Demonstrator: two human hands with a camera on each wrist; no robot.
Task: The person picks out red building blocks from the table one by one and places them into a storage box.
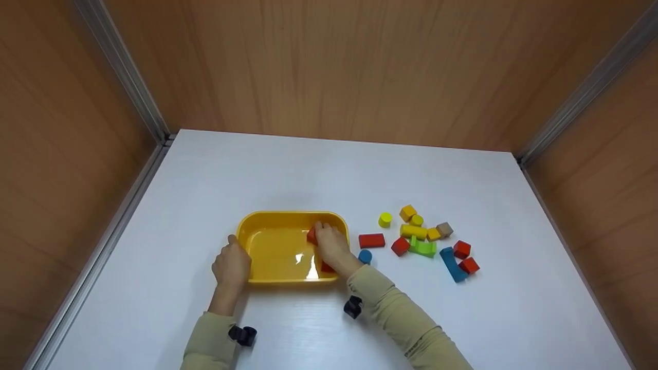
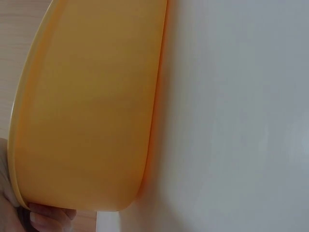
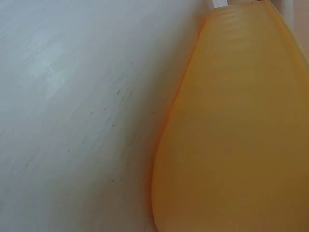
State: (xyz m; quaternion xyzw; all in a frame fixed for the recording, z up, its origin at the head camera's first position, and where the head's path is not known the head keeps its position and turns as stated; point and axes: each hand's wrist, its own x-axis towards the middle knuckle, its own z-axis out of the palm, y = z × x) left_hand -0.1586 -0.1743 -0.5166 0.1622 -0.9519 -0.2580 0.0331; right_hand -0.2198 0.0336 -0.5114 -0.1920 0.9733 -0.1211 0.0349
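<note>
A yellow plastic tray (image 1: 272, 252) rests on the white table in the head view. My left hand (image 1: 232, 264) grips its left rim; in the left wrist view the curled fingers (image 2: 50, 220) show under the edge of the tray wall (image 2: 91, 106). Over the right part of the tray, my right hand (image 1: 333, 247) pinches a red block (image 1: 311, 236) between its fingers. Another red block (image 1: 327, 267) lies in the tray below that hand, partly hidden by it. The right wrist view shows only the tray's outer wall (image 3: 236, 116) and the table, without the hand.
Right of the tray lie a red rectangular block (image 1: 371, 240) and a blue cylinder (image 1: 365, 256). Farther right are several loose blocks, among them a yellow cylinder (image 1: 413, 232), a green arch (image 1: 423, 247) and a blue curved block (image 1: 452, 265). Wooden panels (image 1: 318, 67) wall the table.
</note>
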